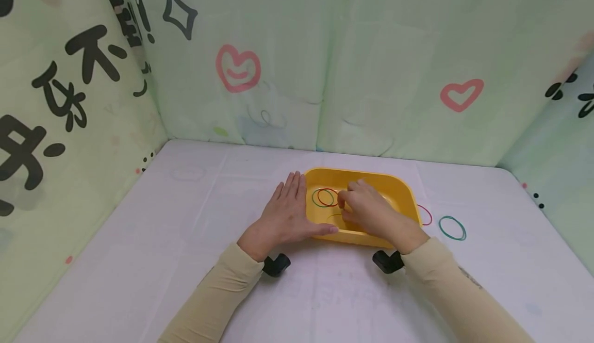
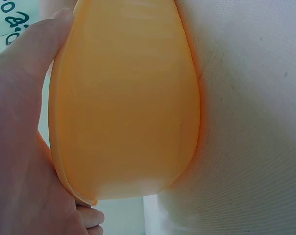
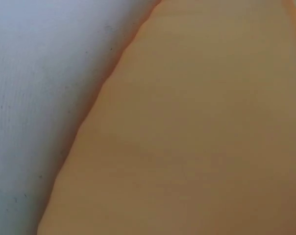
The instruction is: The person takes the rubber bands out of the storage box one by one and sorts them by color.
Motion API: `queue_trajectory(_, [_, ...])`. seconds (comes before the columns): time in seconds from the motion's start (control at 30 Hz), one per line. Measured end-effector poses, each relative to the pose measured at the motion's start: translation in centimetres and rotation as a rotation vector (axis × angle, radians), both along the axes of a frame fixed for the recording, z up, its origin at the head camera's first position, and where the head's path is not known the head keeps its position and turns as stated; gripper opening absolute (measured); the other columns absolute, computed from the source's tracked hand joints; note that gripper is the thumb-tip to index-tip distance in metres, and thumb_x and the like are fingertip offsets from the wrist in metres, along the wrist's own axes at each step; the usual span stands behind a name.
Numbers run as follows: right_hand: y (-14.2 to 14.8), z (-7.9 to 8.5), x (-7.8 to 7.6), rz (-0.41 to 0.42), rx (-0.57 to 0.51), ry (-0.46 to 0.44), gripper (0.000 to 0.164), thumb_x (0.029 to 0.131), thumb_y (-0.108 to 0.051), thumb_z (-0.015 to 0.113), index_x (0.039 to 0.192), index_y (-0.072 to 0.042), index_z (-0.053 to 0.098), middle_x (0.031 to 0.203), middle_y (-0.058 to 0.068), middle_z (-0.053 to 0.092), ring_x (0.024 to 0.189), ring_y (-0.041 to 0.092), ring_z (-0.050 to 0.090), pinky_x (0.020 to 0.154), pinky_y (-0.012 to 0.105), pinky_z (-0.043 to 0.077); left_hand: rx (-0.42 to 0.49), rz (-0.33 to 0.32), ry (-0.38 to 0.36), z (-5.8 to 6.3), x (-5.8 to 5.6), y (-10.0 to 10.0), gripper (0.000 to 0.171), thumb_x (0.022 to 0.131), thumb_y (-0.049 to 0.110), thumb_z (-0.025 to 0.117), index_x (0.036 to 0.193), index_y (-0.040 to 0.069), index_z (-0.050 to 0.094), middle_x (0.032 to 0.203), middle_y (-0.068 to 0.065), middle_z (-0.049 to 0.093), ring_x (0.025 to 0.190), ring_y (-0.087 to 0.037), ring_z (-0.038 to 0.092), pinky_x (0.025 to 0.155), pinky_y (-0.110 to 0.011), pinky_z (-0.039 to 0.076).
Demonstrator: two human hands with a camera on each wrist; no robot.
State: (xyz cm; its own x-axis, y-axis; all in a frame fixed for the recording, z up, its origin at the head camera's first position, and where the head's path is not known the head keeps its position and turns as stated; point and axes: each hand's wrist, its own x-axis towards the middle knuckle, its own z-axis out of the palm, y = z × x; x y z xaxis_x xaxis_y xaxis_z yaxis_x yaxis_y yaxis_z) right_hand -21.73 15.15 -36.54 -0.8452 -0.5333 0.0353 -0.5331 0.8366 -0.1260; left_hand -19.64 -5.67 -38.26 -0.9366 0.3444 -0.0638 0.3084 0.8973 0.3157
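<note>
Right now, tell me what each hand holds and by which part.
The left hand only rests, fingers straight, at the left rim of the yellow tray. The right hand is inside, fingers bent; whether it pinches anything cannot be told.

Yellow tray (image 1: 357,238) from above (head), close side-on in both wrist views

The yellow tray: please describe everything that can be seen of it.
The yellow tray looks plastic, with rounded corners and a thin rim. It stands upright on the pale table, red and green loops inside. The left grip touches its left end and near rim; the right grip reaches in, contact unclear.
</note>
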Motion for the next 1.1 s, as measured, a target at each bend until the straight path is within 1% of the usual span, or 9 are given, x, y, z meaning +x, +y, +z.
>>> queue_trajectory(0.13, [-0.1, -0.3, -0.3, 0.006, 0.007, -0.013, 0.005, 0.085, -0.01, 0.074, 0.084, -0.01, 0.069, 0.075, 0.002, 0.052, 0.076, 0.02, 0.042, 0.067, 0.028, 0.033, -0.005, 0.001, -0.002, 0.0, 0.0, 0.1, 0.136, 0.071, 0.092, 0.049, 0.158, 0.001, -0.002, 0.168, -0.013, -0.002, 0.156, -0.025, -0.002, 0.127, -0.045, 0.005])
queue_trajectory(0.43, [-0.3, -0.8, -0.8, 0.01, -0.002, -0.056, 0.014, 0.085, -0.006, 0.072, 0.073, -0.01, 0.065, 0.072, 0.002, 0.051, 0.077, 0.02, 0.043, 0.069, 0.029, 0.034, -0.012, 0.002, -0.002, 0.0, 0.0, 0.1, 0.136, 0.07, 0.092, 0.049, 0.158, 0.002, -0.003, 0.168, -0.013, -0.003, 0.156, -0.025, -0.003, 0.127, -0.044, 0.005])
queue_trajectory(0.87, [-0.4, -1.3, -1.2, 0.03, -0.043, -0.024, 0.015, 0.082, 0.0, 0.066, 0.069, -0.006, 0.064, 0.066, 0.003, 0.048, 0.071, 0.02, 0.041, 0.068, 0.029, 0.031, -0.006, 0.002, 0.003, 0.1, -0.1, 0.1, 0.135, 0.071, 0.091, 0.05, 0.158, 0.001, -0.002, 0.168, -0.014, -0.002, 0.156, -0.025, -0.002, 0.127, -0.044, 0.005])
queue_trajectory(1.1, [-0.5, -1.4, -1.2, 0.036, -0.027, -0.007, 0.016, 0.082, 0.001, 0.066, 0.068, -0.006, 0.063, 0.066, 0.003, 0.048, 0.07, 0.02, 0.041, 0.067, 0.028, 0.031, -0.008, 0.003, 0.0, 0.1, -0.1, 0.0, 0.136, 0.071, 0.091, 0.05, 0.158, 0.001, -0.002, 0.168, -0.014, -0.002, 0.156, -0.025, -0.002, 0.127, -0.044, 0.005])
